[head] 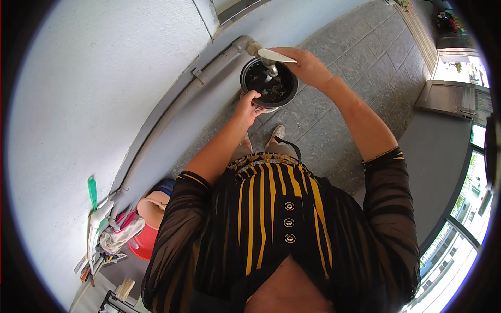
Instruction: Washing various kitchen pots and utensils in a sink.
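A round dark pot (256, 88) is under a metal tap (271, 69), with water and pale bits inside. My left hand (249, 107) grips the pot's near left rim, thumb over the edge and fingers beneath. Beside the tap, my right hand (303, 64) is closed around a flat, pale, perforated utensil (277, 56), perhaps a rice paddle, which lies over the tap body. The right fingertips are partly hidden behind it. A light-coloured object shows under the pot.
A grey pipe (168, 113) runs along the white wall (98, 78) to the tap. Grey floor tiles (317, 113) lie below, with my shoes on them. At lower left are a red basin (145, 243), a peach-coloured basin (150, 211), hanging cloths (121, 234) and a green-handled tool (92, 189).
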A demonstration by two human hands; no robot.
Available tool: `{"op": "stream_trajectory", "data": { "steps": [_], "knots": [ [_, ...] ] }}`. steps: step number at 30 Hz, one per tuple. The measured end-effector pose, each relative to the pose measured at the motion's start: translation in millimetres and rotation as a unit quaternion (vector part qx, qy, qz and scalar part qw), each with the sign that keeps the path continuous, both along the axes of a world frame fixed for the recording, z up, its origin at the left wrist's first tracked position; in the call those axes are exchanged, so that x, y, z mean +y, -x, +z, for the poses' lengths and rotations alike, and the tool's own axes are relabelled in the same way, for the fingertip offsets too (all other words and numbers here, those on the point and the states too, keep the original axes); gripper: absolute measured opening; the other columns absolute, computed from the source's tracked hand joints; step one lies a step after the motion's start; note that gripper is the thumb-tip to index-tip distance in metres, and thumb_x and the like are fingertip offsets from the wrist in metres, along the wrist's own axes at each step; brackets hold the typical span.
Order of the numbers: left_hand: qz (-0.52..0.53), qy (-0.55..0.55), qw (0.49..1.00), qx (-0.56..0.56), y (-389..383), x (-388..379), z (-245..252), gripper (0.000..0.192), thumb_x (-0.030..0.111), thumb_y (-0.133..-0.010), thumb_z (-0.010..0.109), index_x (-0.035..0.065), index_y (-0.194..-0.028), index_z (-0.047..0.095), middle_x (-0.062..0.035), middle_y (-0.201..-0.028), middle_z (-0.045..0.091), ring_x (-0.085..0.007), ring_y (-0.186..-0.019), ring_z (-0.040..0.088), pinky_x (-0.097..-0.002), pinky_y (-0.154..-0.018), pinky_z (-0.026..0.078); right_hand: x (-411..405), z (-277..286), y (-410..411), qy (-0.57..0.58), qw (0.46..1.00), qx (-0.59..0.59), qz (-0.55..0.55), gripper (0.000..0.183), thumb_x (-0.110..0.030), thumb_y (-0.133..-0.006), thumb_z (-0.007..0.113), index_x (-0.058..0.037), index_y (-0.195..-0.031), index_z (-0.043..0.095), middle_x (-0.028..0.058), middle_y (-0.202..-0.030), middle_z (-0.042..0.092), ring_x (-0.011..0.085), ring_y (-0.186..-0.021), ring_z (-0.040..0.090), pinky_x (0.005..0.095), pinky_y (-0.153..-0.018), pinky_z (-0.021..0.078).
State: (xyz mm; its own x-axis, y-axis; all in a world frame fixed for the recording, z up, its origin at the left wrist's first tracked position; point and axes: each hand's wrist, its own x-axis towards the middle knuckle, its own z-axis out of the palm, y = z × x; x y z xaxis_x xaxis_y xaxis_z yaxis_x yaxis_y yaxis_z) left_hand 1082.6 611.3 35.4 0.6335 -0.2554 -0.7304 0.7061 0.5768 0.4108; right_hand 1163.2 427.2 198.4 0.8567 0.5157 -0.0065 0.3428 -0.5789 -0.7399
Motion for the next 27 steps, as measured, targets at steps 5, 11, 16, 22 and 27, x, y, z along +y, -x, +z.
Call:
{"op": "stream_trajectory", "data": {
  "steps": [5,11,16,22,27],
  "knots": [
    [0.013,-0.019,1.000,0.021,4,8,4,0.032,0.018,-0.071,0.061,0.0067,-0.098,0.048,-0.0104,-0.106,0.050,-0.0257,-0.104,0.048,-0.0506,-0.092,0.039,-8,-23,25,-0.219,0.940,0.169,-0.199,0.035,-0.016,-0.091,0.048,-0.0068,-0.125,0.050,0.0095,-0.098,0.064,0.0145,-0.082,0.061,0.0256,-0.064,0.0482],
    [-0.053,-0.048,0.997,-0.002,3,8,2,0.066,0.017,-0.066,0.061,0.0170,-0.124,0.030,-0.0077,-0.108,0.048,-0.0211,-0.085,0.053,-0.0512,-0.084,0.042,-28,-71,78,-0.075,0.858,0.437,-0.258,0.052,-0.012,-0.086,0.049,-0.0042,-0.135,0.033,0.0082,-0.079,0.059,0.0137,-0.052,0.051,0.0251,-0.047,0.0421],
    [-0.096,-0.096,0.990,-0.045,4,7,15,0.088,0.019,-0.064,0.062,0.0163,-0.138,0.015,-0.0085,-0.116,0.045,-0.0230,-0.091,0.051,-0.0488,-0.085,0.041,-4,-62,69,0.006,0.927,0.356,-0.115,0.064,-0.002,-0.079,0.046,-0.0128,-0.140,0.028,0.0073,-0.076,0.057,0.0156,-0.051,0.051,0.0283,-0.047,0.0431],
    [-0.089,-0.131,0.985,-0.075,7,10,12,0.089,0.020,-0.065,0.062,0.0171,-0.139,0.013,-0.0108,-0.127,0.035,-0.0280,-0.110,0.041,-0.0496,-0.088,0.039,10,-22,60,0.302,0.863,0.402,0.048,0.060,0.004,-0.078,0.045,-0.0173,-0.134,0.040,0.0171,-0.092,0.063,0.0256,-0.075,0.064,0.0371,-0.061,0.0504],
    [-0.087,-0.141,0.983,-0.081,12,5,17,0.089,0.020,-0.065,0.062,0.0166,-0.138,0.011,-0.0121,-0.126,0.035,-0.0291,-0.113,0.039,-0.0507,-0.090,0.037,17,-85,75,0.300,0.924,0.218,0.089,0.053,-0.003,-0.082,0.047,-0.0170,-0.133,0.041,0.0192,-0.098,0.062,0.0338,-0.087,0.062,0.0416,-0.071,0.0479]
  ]
}}
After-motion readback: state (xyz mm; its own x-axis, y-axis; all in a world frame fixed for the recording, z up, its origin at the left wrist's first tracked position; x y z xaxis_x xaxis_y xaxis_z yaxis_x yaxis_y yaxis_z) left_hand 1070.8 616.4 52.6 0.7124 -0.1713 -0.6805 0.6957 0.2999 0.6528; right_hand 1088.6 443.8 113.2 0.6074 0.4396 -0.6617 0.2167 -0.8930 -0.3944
